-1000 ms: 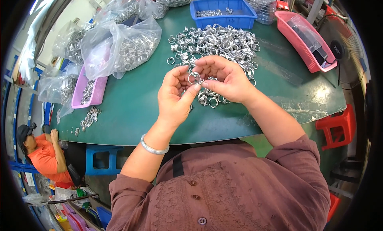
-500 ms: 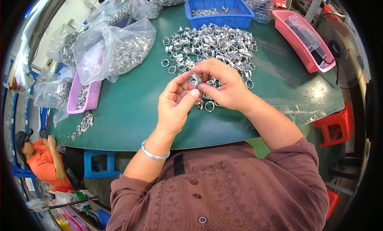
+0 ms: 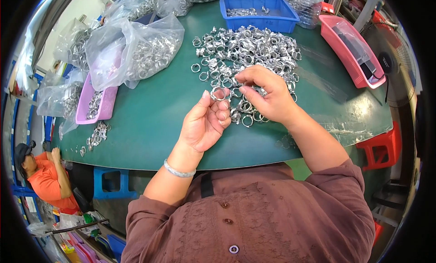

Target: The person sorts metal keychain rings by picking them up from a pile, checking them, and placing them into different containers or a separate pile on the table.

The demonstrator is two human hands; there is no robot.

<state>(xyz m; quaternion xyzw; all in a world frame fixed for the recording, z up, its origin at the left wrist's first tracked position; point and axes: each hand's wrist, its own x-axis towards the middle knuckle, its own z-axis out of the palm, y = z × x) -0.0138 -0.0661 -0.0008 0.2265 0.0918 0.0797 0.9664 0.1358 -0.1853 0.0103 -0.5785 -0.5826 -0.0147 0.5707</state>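
My left hand (image 3: 202, 124), palm turned up, pinches a silver metal ring (image 3: 219, 94) between thumb and fingers. To the right of that ring is my right hand (image 3: 271, 95), its fingers bent and the thumb and index fingertips apart. I see nothing held between them. A large pile of silver metal rings (image 3: 247, 47), many with a small lug, spreads over the green table (image 3: 154, 117) beyond both hands. Several of these rings lie just under and beside my right hand, which hides part of the pile.
A blue tray (image 3: 260, 23) with some rings stands behind the pile. At the right is a pink basket (image 3: 353, 51), at the left a pink-purple bin (image 3: 97, 109) and clear bags of rings (image 3: 147, 54). A person in orange (image 3: 52, 183) is at the far left.
My hands have drawn apart; the right one moved right, off the ring. The ring stays in my left hand, now turned so that its round opening shows. The view shifted slightly.
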